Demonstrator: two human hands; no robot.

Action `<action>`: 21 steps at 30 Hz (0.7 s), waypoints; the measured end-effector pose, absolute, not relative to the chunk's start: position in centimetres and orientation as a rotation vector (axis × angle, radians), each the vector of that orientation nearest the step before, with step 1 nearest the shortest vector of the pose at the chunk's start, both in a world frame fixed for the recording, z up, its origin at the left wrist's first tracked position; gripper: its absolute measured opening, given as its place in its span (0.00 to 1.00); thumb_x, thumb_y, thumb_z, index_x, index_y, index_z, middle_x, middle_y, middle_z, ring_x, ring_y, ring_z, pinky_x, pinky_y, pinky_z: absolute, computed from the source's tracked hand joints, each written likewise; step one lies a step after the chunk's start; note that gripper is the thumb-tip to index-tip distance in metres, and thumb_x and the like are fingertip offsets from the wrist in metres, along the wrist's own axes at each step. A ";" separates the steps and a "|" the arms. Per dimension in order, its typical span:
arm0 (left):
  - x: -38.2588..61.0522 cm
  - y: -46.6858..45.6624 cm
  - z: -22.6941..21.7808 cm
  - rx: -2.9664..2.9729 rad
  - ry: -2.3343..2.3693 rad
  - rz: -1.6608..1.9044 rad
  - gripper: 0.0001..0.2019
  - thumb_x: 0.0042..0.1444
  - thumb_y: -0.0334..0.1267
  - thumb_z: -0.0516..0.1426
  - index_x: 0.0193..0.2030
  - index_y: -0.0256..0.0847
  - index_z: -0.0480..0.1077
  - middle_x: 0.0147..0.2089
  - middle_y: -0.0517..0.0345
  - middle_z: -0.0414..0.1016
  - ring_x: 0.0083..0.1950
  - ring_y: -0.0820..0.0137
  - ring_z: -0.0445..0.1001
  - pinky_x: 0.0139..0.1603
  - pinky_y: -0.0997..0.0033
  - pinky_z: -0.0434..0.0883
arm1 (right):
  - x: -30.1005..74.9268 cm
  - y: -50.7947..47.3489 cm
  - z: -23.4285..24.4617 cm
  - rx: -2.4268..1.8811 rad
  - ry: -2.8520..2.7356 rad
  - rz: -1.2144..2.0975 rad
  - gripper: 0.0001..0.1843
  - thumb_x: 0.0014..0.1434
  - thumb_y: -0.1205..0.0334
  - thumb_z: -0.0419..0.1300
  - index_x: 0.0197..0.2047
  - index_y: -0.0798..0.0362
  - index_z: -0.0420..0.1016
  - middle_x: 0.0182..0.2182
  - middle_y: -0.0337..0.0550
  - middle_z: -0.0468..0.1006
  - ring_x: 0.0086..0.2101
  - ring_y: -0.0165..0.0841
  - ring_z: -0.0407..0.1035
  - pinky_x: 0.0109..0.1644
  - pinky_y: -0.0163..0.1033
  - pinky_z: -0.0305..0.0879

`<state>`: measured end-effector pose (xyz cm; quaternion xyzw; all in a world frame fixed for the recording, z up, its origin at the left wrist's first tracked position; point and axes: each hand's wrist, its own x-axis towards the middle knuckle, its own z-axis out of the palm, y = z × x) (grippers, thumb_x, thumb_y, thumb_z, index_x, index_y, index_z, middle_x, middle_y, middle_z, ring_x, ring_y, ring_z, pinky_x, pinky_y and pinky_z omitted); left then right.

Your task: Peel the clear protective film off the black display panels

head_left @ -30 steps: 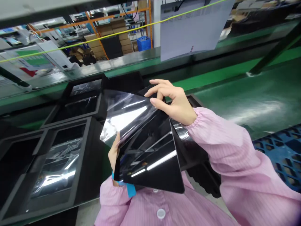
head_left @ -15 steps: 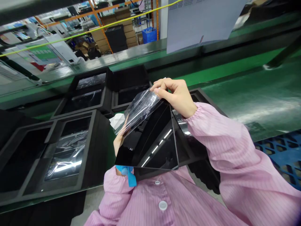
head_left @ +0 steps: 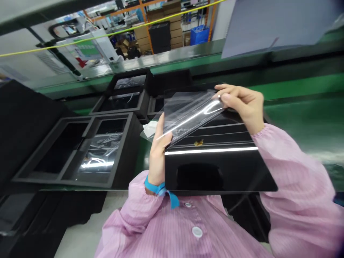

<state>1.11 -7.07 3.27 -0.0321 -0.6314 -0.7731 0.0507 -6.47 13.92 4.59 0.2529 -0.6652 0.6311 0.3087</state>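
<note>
A glossy black panel [head_left: 215,168] lies nearly flat in front of my chest, above the bench edge. My left hand [head_left: 157,154] grips its left edge, thumb on top, with a blue strap at the wrist. A clear protective film [head_left: 188,113] lifts off the panel's far part. My right hand [head_left: 242,104] is closed in a pinch on the film's far right corner. Both arms wear pink striped sleeves.
Black foam trays [head_left: 88,150] with shiny panels in their pockets stand to the left on the green conveyor [head_left: 301,118]. More black trays [head_left: 126,89] sit behind. A white cloth [head_left: 149,129] lies near the panel. Shelving and boxes fill the background.
The panel has swung from steeply tilted to nearly flat and facing me. The film has peeled further toward the far right as my right hand moved right. The camera has shifted.
</note>
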 end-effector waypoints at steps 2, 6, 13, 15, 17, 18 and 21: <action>1.0 -6.9 3.8 -0.153 -1.828 -2.444 0.25 0.60 0.36 0.53 0.65 0.46 0.60 0.69 0.65 0.58 0.71 0.67 0.52 0.70 0.67 0.52 | -6.5 14.1 4.8 0.710 -1.727 1.649 0.16 0.54 0.63 0.63 0.18 0.53 0.67 0.21 0.36 0.71 0.30 0.28 0.70 0.56 0.45 0.66; 0.9 -6.8 4.3 -0.199 -1.793 -2.470 0.25 0.59 0.33 0.53 0.64 0.40 0.60 0.70 0.60 0.56 0.72 0.70 0.50 0.70 0.70 0.50 | -6.4 14.1 5.1 0.719 -1.727 1.617 0.17 0.54 0.60 0.65 0.18 0.54 0.66 0.19 0.35 0.68 0.30 0.27 0.71 0.56 0.44 0.65; 0.9 -6.9 4.2 -0.226 -1.886 -2.413 0.26 0.60 0.33 0.50 0.66 0.41 0.57 0.70 0.63 0.57 0.71 0.67 0.52 0.68 0.69 0.56 | -6.5 14.0 4.9 0.689 -1.689 1.595 0.18 0.52 0.59 0.67 0.17 0.54 0.67 0.17 0.36 0.67 0.29 0.30 0.71 0.54 0.47 0.67; 1.0 -6.9 4.2 -0.220 -1.896 -2.376 0.27 0.59 0.34 0.50 0.66 0.41 0.58 0.70 0.63 0.57 0.71 0.65 0.52 0.68 0.69 0.55 | -6.6 14.0 4.8 0.701 -1.676 1.593 0.17 0.52 0.60 0.67 0.17 0.54 0.67 0.18 0.36 0.67 0.30 0.30 0.71 0.54 0.48 0.67; 1.2 -6.9 4.3 -0.231 -1.887 -2.385 0.27 0.59 0.35 0.51 0.66 0.42 0.57 0.69 0.63 0.59 0.70 0.64 0.55 0.68 0.67 0.56 | -6.8 14.1 4.7 0.736 -1.661 1.589 0.16 0.52 0.62 0.66 0.18 0.54 0.67 0.18 0.37 0.67 0.31 0.31 0.72 0.55 0.47 0.66; 1.3 -6.8 4.4 -0.241 -1.874 -2.402 0.28 0.59 0.35 0.51 0.67 0.43 0.56 0.68 0.64 0.61 0.69 0.64 0.58 0.68 0.66 0.57 | -6.9 14.1 4.6 0.752 -1.652 1.584 0.15 0.52 0.63 0.65 0.18 0.54 0.67 0.18 0.37 0.67 0.31 0.31 0.72 0.55 0.47 0.66; 1.7 -6.6 4.8 -0.258 -1.816 -2.488 0.29 0.60 0.34 0.50 0.69 0.43 0.51 0.65 0.62 0.66 0.65 0.63 0.65 0.64 0.63 0.62 | -7.1 14.2 4.2 0.775 -1.609 1.548 0.13 0.53 0.67 0.62 0.19 0.53 0.67 0.19 0.37 0.66 0.32 0.32 0.72 0.56 0.48 0.65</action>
